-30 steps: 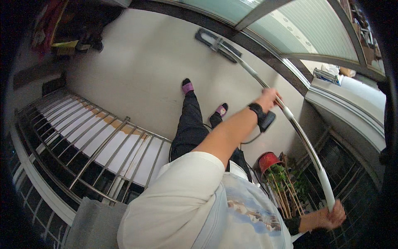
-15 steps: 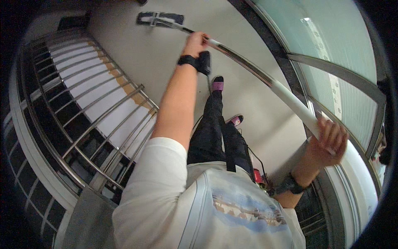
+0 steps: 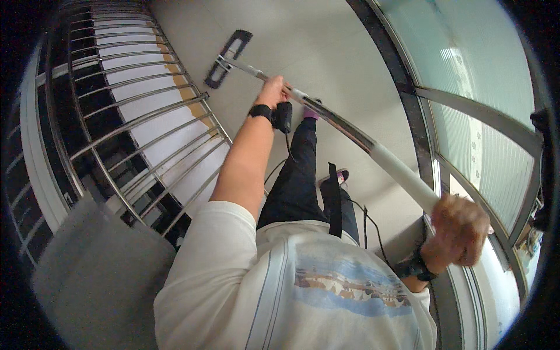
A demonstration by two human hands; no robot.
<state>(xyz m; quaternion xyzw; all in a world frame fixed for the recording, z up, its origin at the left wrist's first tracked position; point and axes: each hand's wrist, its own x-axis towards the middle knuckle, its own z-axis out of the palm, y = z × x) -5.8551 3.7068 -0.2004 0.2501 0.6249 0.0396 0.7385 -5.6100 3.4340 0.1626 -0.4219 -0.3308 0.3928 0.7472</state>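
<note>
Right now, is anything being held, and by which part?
A flat mop, by its pole: left hand partway along, right hand near the upper end.

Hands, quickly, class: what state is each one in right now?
Left hand: closed around the mop pole.
Right hand: closed on the pole's white end, somewhat blurred.

Mop head (image 3: pixel 228 59) on floor (image 3: pixel 303 35) between railing (image 3: pixel 140 121), left, and glass panels (image 3: pixel 461 46), right.

Indoor light ran muted, right hand (image 3: pixel 461 228) smeared by motion, railing (image 3: pixel 140 122) bowed toward blackened edges, glass panel (image 3: pixel 466 64) glowed pale
</note>
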